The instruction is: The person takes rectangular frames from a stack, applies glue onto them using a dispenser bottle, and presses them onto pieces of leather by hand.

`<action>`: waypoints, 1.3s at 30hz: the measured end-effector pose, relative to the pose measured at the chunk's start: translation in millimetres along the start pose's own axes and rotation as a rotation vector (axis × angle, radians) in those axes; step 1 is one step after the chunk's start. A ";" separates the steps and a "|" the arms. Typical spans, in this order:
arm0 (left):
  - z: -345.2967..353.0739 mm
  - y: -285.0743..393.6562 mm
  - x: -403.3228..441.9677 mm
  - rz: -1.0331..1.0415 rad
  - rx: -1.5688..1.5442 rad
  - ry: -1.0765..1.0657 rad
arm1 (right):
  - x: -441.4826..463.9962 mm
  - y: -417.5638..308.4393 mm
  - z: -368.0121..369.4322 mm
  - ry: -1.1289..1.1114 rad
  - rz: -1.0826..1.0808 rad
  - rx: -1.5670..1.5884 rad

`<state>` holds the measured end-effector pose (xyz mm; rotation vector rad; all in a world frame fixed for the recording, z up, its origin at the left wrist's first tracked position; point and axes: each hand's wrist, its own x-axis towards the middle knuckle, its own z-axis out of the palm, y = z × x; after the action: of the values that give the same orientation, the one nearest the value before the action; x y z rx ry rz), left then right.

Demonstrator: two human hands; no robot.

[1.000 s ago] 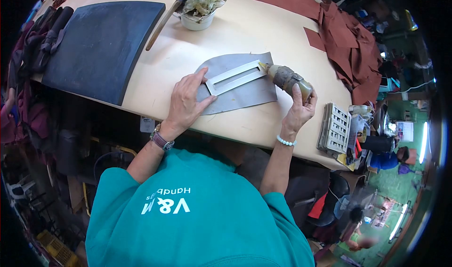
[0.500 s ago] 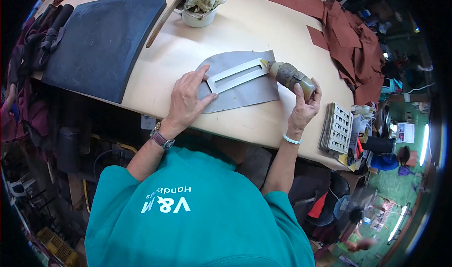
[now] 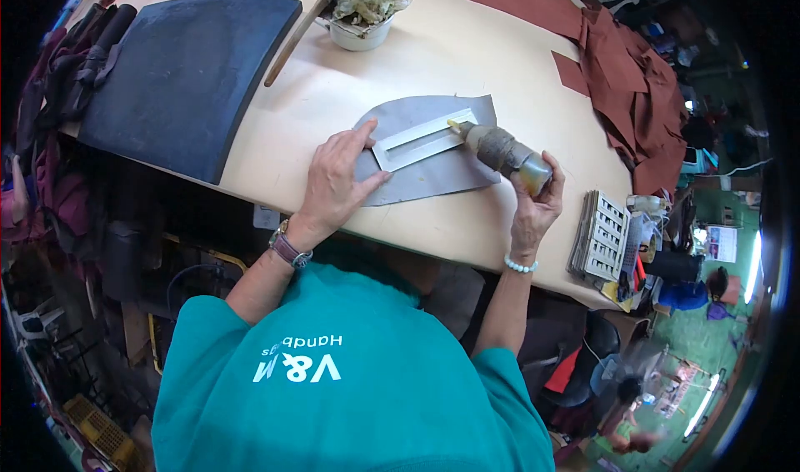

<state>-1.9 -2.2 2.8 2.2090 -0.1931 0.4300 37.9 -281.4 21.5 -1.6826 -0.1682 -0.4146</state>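
Note:
A grey, rounded sheet piece [image 3: 433, 182] lies flat on the table, with a white rectangular frame-like template [image 3: 427, 153] on top of it. My left hand [image 3: 335, 172] rests at the template's left end, thumb and fingers spread, the fingertips touching the grey piece and the template's edge. In my right hand [image 3: 537, 204] is a squeeze bottle [image 3: 500, 149], its middle wrapped in dark material. The bottle is tilted, with its yellowish nozzle tip [image 3: 454, 125] at the upper right part of the template. Whether the tip touches the surface I cannot tell.
A dark slab [image 3: 183, 80] lies on the left of the pale table [image 3: 333, 80]. Behind stand a white pot [image 3: 362, 37] with crumpled material and a stick [image 3: 296, 43]. Reddish-brown sheets [image 3: 629, 89] are on the right, near a stack of slotted plates [image 3: 602, 234].
The bottle's nozzle has moved left from the template's right end onto its upper right part, along with my right hand. My left hand stays at the template's left end.

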 end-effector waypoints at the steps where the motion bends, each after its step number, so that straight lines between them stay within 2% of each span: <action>1: 0.0 0.0 -0.3 0.003 -0.004 0.002 | -6.3 -0.9 4.9 -0.002 0.006 0.010; 10: 1.7 -1.9 -0.5 0.033 -0.005 0.026 | -62.8 -13.8 52.5 -0.073 0.020 0.167; 13: 1.8 -2.4 -1.0 0.043 -0.002 0.028 | -64.4 -21.2 57.7 -0.051 0.153 0.200; 15: 1.6 -2.9 0.5 0.043 0.001 0.019 | -60.1 -15.9 51.0 -0.011 0.208 0.291; 18: 3.1 -1.5 0.4 0.034 -0.001 0.013 | -47.9 -16.2 22.8 0.190 0.272 0.557; 20: 2.2 0.1 0.4 0.024 0.003 0.011 | -39.4 -18.2 3.7 0.310 0.196 0.493; 24: 2.4 0.5 1.8 0.003 -0.008 -0.002 | -31.7 -9.4 -23.0 0.323 0.096 0.201; 39: 3.6 -0.5 1.2 0.031 0.003 0.015 | -37.8 -3.5 -8.2 0.226 0.134 0.125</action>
<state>0.1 -4.7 0.8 2.2074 -0.2189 0.4643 0.4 -284.2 11.8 -1.5019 0.0829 -0.4797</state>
